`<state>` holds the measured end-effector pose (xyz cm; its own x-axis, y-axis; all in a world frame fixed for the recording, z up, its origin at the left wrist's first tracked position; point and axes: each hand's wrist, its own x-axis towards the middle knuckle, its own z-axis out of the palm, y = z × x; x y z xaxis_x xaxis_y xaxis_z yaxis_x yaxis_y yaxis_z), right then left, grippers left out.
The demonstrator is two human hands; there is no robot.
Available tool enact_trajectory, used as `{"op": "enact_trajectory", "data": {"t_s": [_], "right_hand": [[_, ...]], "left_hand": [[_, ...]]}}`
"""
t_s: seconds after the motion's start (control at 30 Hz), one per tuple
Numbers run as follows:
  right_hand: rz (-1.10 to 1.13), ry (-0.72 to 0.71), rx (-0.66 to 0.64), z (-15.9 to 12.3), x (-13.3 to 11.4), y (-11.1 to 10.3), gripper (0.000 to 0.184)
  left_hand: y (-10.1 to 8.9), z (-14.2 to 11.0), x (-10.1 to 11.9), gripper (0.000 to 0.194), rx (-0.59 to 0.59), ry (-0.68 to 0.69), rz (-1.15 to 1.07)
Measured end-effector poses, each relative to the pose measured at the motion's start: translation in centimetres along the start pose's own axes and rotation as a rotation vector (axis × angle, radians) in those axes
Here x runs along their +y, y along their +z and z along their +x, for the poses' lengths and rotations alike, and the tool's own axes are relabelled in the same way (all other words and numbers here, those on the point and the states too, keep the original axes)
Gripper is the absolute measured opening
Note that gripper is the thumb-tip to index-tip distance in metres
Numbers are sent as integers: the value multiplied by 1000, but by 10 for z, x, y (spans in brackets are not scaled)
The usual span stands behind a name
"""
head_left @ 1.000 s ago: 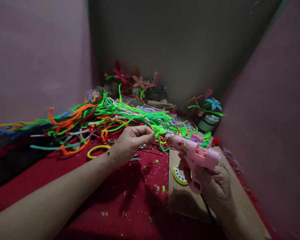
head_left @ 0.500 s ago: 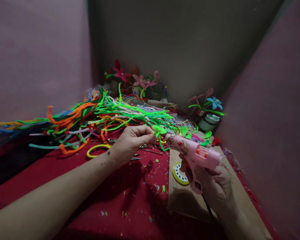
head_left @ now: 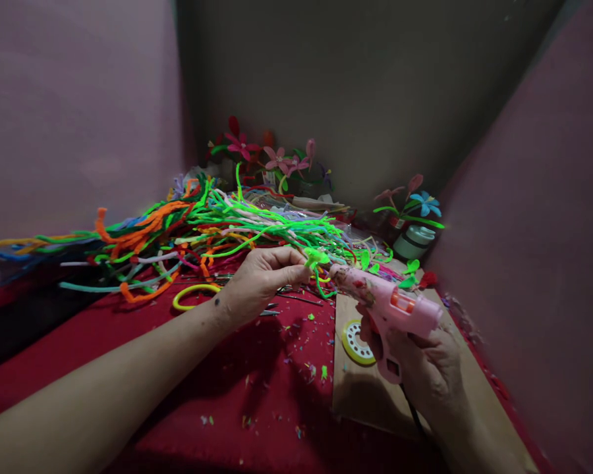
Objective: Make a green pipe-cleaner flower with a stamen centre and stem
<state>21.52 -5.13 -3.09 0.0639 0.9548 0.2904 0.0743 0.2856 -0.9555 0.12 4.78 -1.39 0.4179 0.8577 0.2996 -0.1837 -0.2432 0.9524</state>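
Note:
My left hand (head_left: 267, 276) pinches a small bright green pipe-cleaner piece (head_left: 316, 257) between thumb and fingertips. My right hand (head_left: 425, 362) is wrapped round the grip of a pink hot glue gun (head_left: 390, 303), with its cord hanging below. The gun's nozzle points left at the green piece, close beside it; I cannot tell whether they touch. Beneath my left wrist lie scissors with a yellow handle (head_left: 185, 299), partly hidden by the hand. A yellow-and-white tape roll (head_left: 358, 342) rests on a brown board (head_left: 366, 395) under the gun.
A heap of colourful pipe cleaners (head_left: 257, 220) spreads across the back of the red cloth (head_left: 217, 408), which is strewn with tiny scraps. Pipe-cleaner flowers (head_left: 277, 158) stand behind. At the right are a pale green jar (head_left: 414, 243) and small green leaves (head_left: 410, 266).
Both hands keep the same hold. The glue gun and the green piece shift very slightly right in the picture, together with the whole scene.

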Motion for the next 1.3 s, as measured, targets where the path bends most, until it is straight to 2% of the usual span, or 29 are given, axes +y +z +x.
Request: {"op": "enact_trajectory", "data": {"t_s": [0.17, 0.27, 0.43, 0.5, 0.67, 0.73, 0.87, 0.97, 1.07, 1.3], "right_hand": [[-48, 54, 4, -1, -1, -1, 27], [-104, 27, -13, -2, -6, 2, 26], [-295, -102, -115, 0, -12, 7, 31], [-388, -181, -110, 0, -13, 4, 31], [-711, -383, -17, -16, -14, -26, 36], [-814, -338, 19, -31, -11, -45, 40], [-946, -43, 181, -67, 2, -84, 35], [-1058, 73, 252, -83, 9, -106, 33], [-1117, 120, 250, -85, 12, -118, 38], [-1253, 139, 190, -65, 17, -131, 41]], "left_hand": [[1, 0, 2, 13, 2, 32, -11], [2, 0, 2, 13, 8, 33, -26], [1, 1, 2, 12, 51, -32, -142], [1, 2, 3, 13, 74, -44, -180], [4, 3, 9, 16, 92, -57, -193], [5, 3, 11, 13, 94, -67, -201], [5, 2, 10, 8, 67, -85, -208], [7, 0, 8, 9, 63, -109, -190], [10, -1, 7, 11, 70, -126, -161], [14, -1, 5, 13, 54, -180, -221]]}}
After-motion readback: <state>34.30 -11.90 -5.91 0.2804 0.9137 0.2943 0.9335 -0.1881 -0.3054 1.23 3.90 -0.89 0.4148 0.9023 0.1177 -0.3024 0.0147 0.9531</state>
